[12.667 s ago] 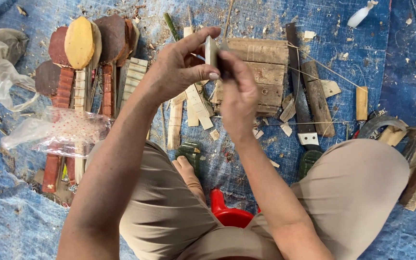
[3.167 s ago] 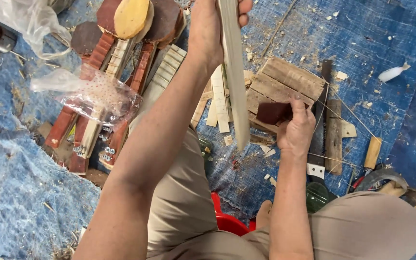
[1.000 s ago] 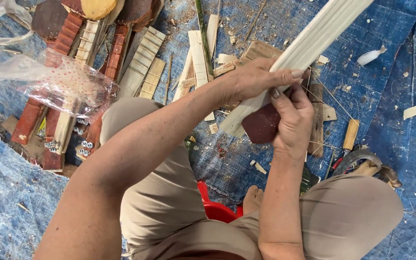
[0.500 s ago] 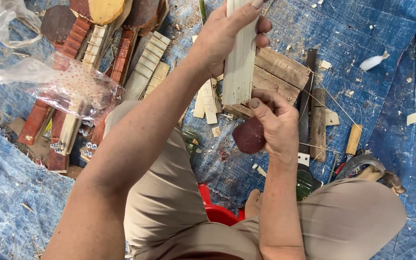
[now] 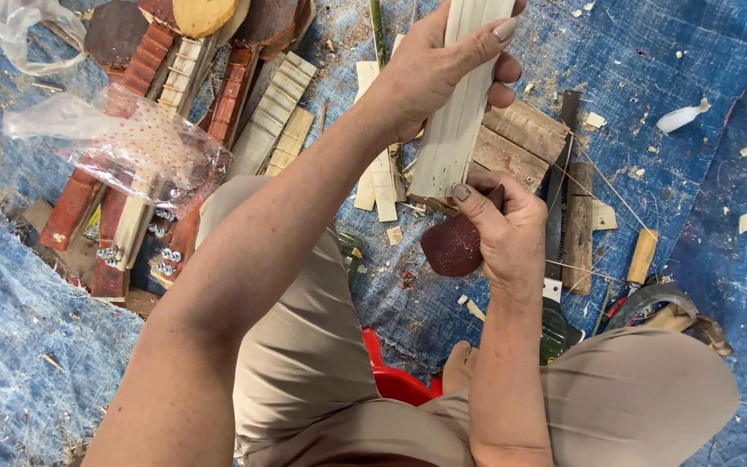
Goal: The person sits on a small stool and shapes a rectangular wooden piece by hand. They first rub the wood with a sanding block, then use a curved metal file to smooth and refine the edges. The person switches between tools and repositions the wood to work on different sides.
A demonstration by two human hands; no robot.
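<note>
The left hand (image 5: 443, 73) gripped a long, pale, flat strip of wood (image 5: 460, 104), holding it upright above the blue tarpaulin (image 5: 711, 78) (its top ran out of view). The right hand (image 5: 503, 233) was closed around a dark reddish-brown piece of sandpaper (image 5: 451, 246), just below the strip's lower end. Brown wooden instrument necks (image 5: 144, 73) lay to the left under a clear plastic bag (image 5: 123, 143); a hand saw (image 5: 557, 225) lay at right.

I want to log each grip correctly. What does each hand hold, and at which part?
Left hand grips the pale wooden slat around its upper-middle. Right hand pinches the reddish-brown sandpaper piece by its upper edge.
</note>
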